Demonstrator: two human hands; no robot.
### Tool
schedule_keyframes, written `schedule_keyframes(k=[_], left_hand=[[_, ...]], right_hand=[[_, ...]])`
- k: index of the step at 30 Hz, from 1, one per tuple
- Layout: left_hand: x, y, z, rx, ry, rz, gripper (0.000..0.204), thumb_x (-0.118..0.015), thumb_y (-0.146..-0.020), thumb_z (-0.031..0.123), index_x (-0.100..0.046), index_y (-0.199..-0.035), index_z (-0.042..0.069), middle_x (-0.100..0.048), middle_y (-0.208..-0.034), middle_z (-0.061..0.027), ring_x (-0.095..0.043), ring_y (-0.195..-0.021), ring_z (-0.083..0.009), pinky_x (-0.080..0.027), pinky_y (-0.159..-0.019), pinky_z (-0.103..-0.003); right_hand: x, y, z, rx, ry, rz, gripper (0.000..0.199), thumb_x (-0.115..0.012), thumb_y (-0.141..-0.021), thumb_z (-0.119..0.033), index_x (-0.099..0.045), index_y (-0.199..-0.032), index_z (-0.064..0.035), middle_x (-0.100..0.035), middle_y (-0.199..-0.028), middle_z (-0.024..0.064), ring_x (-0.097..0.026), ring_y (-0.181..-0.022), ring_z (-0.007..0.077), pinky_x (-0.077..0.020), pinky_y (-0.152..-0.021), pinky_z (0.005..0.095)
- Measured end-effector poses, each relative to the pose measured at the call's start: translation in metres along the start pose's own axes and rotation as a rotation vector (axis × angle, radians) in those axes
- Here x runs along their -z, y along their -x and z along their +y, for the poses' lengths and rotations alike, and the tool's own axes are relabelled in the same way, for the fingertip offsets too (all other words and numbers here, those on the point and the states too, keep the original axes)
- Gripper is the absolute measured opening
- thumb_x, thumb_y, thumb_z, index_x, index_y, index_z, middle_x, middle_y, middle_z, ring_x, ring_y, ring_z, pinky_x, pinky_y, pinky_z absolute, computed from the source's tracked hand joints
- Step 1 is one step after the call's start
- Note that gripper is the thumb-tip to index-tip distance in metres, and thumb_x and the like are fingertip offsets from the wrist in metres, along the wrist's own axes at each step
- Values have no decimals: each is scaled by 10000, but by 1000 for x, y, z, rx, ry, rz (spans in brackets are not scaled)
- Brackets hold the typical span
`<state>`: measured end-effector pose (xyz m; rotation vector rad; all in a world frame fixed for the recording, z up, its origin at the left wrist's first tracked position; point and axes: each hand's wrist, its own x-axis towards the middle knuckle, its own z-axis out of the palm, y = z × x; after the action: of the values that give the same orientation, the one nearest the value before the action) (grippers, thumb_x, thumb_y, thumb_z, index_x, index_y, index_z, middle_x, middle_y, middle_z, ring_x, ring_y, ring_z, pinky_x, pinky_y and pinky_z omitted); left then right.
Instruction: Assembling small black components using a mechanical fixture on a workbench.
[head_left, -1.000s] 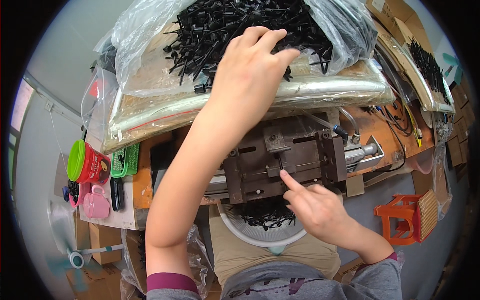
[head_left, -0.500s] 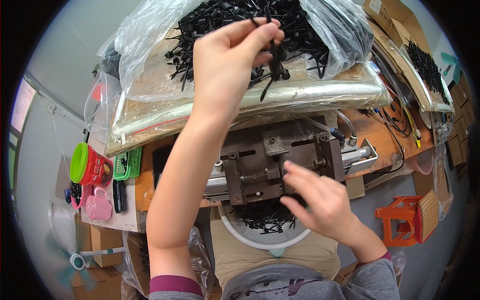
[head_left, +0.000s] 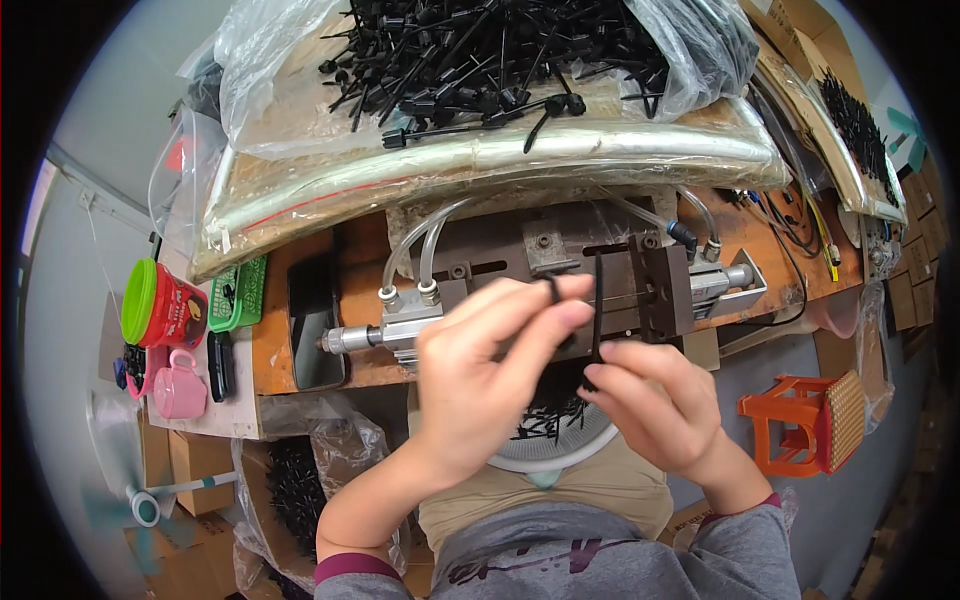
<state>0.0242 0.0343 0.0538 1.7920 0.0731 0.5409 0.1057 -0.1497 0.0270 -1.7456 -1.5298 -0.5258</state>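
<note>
Hands brought together over the press

Hands meet low in front of the metal fixture (head_left: 590,275), where a second ago they were far apart. The left hand (head_left: 480,385), which was up in the clear bag (head_left: 300,70) of black plastic parts (head_left: 480,60) and half a second ago was lifting a small bunch out, has come down to the near edge of the table (head_left: 290,345). Its thumb and forefinger are pinched on a small black piece (head_left: 551,287). The right hand (head_left: 655,405), earlier pointing a finger at the fixture, now has its fingertips closed on the lower end of a thin black strip (head_left: 598,305), which stands upright just before the fixture's block. The two hands are nearly touching; the piece and strip are just beside each other.

Below the hands, a white bowl (head_left: 560,455) with more black parts sits against the person's lap. Off to the left stand a green-lidded red tub (head_left: 160,305), a green basket (head_left: 240,290) and a pink mug (head_left: 180,385). An orange stool (head_left: 800,420) sits on the right.
</note>
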Motion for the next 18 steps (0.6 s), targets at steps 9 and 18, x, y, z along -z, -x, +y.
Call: schedule_keyframes(k=[9, 18], left_hand=[[20, 22, 8, 288, 706, -10, 494, -576, -1017, 49, -441, -1488, -19, -562, -1081, -55, -564, -765, -73, -460, -668, -193], [25, 35, 24, 100, 206, 11, 521, -598, -912, -118, -497, -1422, -80, -596, -1298, -232, -693, -1091, -307, -592, -905, -332]], right_hand=[[-18, 5, -5, -175, 123, -397, 194, -654, -790, -66, -597, -958, 12, -603, -1359, 270, -701, -738, 218, -564, -679, 313], [-8, -13, -2, -161, 163, -449, 226, -723, -786, -105, -612, -964, -22, -704, -1136, 184, -680, -648, 208, -540, -594, 315]])
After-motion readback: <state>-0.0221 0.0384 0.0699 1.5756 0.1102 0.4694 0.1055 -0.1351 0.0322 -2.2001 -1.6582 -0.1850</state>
